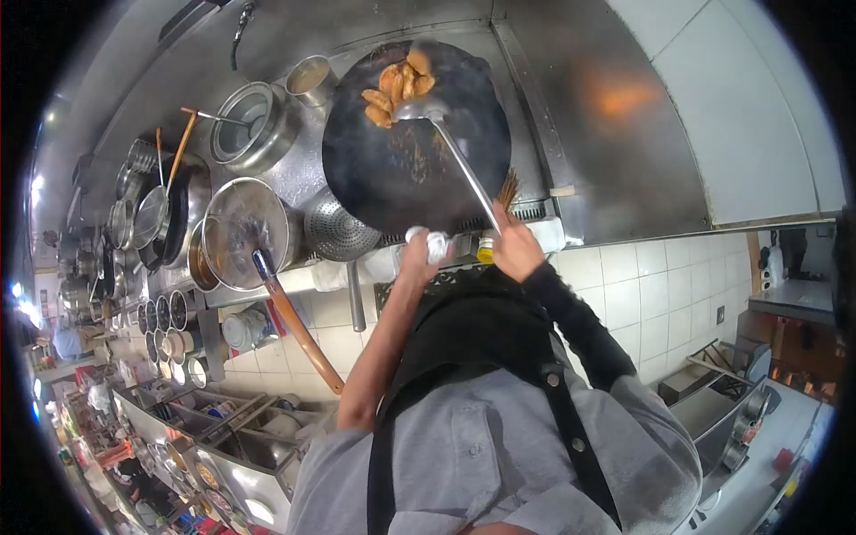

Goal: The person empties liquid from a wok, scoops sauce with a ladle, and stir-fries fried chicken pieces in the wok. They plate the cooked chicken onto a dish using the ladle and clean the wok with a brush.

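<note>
- Wok (pixel 392 169) sits at 12 o'clock on the steel stove, with browned food pieces (pixel 397 85) at its far rim.
- Left hand (pixel 417 259): fingers wrapped around a white cloth (pixel 434 244) at the wok's near edge.
- Right hand (pixel 515 245): fingers closed on the ladle (pixel 446 134) handle, bowl beside the food.
- Perforated strainer (pixel 337 234) lies at 9 o'clock of the hands.

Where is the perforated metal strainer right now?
In the head view, the perforated metal strainer rests left of the large black wok, beside the round steel pot, near the left hand.
</note>
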`<action>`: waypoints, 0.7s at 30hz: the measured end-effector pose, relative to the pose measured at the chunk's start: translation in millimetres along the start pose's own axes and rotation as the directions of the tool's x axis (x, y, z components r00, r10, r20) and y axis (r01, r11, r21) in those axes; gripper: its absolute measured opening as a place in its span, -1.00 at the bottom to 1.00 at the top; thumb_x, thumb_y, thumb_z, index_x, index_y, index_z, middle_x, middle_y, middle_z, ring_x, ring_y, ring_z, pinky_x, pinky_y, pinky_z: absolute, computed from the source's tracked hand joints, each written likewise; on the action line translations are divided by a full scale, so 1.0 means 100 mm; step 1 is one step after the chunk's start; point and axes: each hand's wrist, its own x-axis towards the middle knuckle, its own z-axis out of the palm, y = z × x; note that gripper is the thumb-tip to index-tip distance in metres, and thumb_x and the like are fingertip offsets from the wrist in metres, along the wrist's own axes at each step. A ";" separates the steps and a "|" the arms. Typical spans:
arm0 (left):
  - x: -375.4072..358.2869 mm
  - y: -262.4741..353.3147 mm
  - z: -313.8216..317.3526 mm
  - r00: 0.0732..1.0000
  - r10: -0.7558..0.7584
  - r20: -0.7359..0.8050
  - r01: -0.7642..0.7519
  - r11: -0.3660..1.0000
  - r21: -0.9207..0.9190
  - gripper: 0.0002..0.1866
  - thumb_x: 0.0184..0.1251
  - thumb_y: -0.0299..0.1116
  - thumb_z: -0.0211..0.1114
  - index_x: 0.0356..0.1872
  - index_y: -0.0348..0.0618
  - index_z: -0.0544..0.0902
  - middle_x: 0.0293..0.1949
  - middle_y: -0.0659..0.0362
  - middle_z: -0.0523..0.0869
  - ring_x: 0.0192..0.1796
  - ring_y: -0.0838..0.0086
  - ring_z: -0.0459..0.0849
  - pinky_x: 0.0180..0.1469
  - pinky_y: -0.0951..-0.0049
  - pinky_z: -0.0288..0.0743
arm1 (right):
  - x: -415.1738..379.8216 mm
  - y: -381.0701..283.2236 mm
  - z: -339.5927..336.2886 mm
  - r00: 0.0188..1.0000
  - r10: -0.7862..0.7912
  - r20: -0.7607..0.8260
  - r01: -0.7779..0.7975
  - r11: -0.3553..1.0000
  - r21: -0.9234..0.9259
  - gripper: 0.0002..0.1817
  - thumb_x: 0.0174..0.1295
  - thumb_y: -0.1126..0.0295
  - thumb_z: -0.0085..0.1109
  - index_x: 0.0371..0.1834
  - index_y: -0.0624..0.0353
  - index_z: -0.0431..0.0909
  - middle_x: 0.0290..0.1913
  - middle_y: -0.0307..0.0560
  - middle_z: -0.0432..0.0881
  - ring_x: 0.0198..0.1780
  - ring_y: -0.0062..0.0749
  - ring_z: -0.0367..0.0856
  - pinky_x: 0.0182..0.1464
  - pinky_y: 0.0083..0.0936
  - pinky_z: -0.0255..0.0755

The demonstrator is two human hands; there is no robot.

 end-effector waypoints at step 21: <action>-0.01 0.05 0.08 0.990 0.110 0.083 -0.105 0.992 -0.069 -0.81 0.58 -0.21 0.03 -0.12 -0.05 0.55 -0.27 0.15 0.70 -0.27 0.26 0.70 -0.30 0.19 0.66 | -0.15 -0.18 -1.09 0.958 -0.027 0.286 -0.008 0.992 0.122 -0.33 0.06 0.61 0.05 0.38 0.39 0.42 -0.24 0.45 0.67 -0.28 0.28 0.71 -0.12 -0.07 0.63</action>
